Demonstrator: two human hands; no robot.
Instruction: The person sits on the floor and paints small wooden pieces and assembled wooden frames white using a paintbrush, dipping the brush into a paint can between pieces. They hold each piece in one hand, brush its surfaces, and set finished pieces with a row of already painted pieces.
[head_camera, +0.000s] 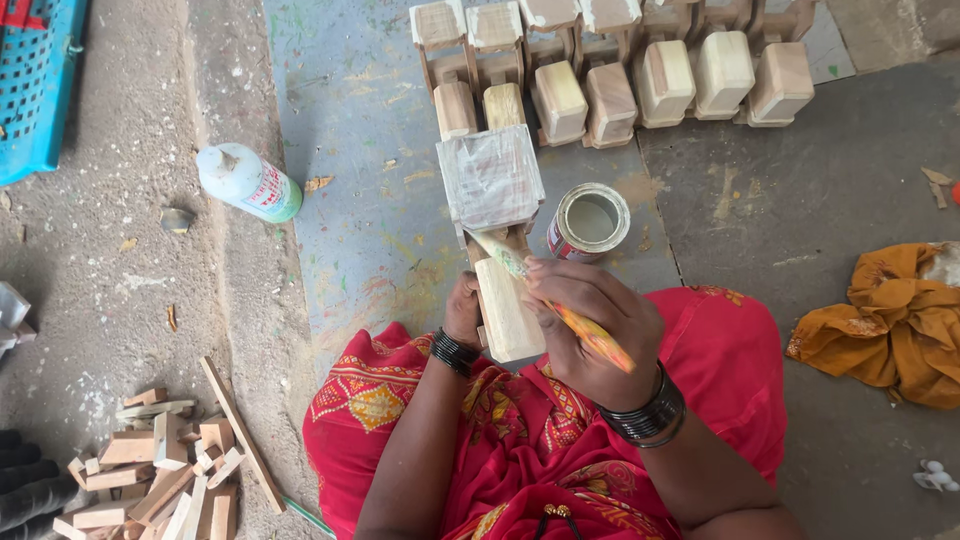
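Between both hands (590, 330), blocky pale wooden toy (497, 240), white-coated top.

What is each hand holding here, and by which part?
The left hand grips the wooden block piece at its lower end. The right hand holds a paintbrush around mid-handle, bristles on the wood.

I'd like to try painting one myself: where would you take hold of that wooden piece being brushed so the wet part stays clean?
Probably by the plain lower block, near the end closest to the body, coming in from the left. The wooden piece has its freshly coated square top pointing away, and the left hand already grips the bare lower side, leaving the brush in the right hand free.
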